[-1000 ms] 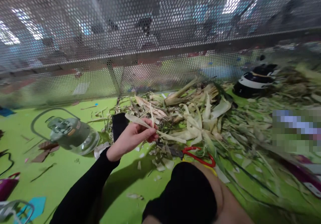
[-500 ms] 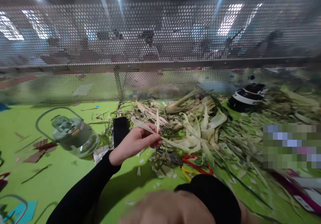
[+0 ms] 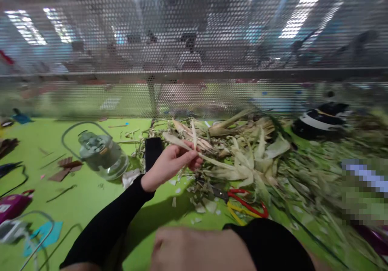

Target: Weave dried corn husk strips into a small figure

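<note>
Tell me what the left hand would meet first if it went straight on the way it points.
Probably the husks, beyond the strip that the left hand pinches; its height above them is unclear, so it might pass over.

No lettering, brand or number can be read: left of the left fingers (image 3: 190,156), the small mark (image 3: 104,151) on the bottle (image 3: 98,161) and the white label (image 3: 4,208) on the purple case (image 3: 18,206) are too blurred.

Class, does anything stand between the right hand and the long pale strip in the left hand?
Nothing visible blocks the right hand from the pale strip; small scraps lie on the green tabletop, the scissors off to the right.
</note>
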The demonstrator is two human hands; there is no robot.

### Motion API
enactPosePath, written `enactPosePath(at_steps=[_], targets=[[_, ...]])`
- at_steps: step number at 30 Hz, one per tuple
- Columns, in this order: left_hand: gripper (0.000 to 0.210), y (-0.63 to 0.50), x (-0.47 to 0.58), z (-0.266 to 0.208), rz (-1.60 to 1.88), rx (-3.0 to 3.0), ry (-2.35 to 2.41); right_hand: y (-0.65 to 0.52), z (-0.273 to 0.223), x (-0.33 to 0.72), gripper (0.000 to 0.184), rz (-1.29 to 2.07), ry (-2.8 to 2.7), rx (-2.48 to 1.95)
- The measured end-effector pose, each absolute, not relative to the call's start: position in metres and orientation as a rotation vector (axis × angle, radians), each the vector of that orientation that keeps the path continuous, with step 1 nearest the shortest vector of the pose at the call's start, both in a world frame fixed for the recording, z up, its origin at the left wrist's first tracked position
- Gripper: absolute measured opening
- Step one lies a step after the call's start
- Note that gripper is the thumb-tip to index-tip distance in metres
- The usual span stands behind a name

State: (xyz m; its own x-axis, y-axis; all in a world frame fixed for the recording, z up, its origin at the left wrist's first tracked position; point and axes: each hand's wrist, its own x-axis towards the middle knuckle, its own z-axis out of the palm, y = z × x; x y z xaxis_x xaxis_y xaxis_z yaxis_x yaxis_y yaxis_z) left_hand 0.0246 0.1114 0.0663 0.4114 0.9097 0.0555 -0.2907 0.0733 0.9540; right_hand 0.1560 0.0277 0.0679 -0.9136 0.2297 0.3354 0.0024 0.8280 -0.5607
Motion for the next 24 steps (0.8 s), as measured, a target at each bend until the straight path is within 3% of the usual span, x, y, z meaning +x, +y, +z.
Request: enactPosePath(at_steps=[1, 2, 5, 8, 13, 19, 24], targets=[[0.046, 0.113, 0.024, 0.067, 1.039, 1.127, 0.662, 0.04, 0.073, 0.158, 0.026, 0.655, -2.57, 0.062], [0.046, 0.114, 0.023, 0.068, 1.068, 1.1, 0.636, 0.051, 0.078, 0.161, 0.028, 0.525, -2.517, -0.009], [0.04, 0.119, 0.021, 0.068, 1.147, 1.071, 0.599, 0.085, 0.089, 0.178, 0.014, 0.229, -2.197, -0.84], [0.035, 0.122, 0.021, 0.065, 1.168, 1.068, 0.621, 0.113, 0.089, 0.195, 0.039, -0.09, -2.059, -1.035], [0.032, 0.123, 0.02, 0.064, 1.157, 1.16, 0.643, 0.126, 0.087, 0.2, 0.049, 0.153, -2.253, -1.023], [0.027, 0.126, 0.011, 0.066, 1.073, 1.357, 0.671, 0.114, 0.091, 0.198, 0.044, 0.346, -2.192, -1.024], [0.014, 0.134, 0.009, 0.062, 1.082, 1.207, 0.661, 0.135, 0.083, 0.205, 0.045, 0.175, -2.249, -1.135]])
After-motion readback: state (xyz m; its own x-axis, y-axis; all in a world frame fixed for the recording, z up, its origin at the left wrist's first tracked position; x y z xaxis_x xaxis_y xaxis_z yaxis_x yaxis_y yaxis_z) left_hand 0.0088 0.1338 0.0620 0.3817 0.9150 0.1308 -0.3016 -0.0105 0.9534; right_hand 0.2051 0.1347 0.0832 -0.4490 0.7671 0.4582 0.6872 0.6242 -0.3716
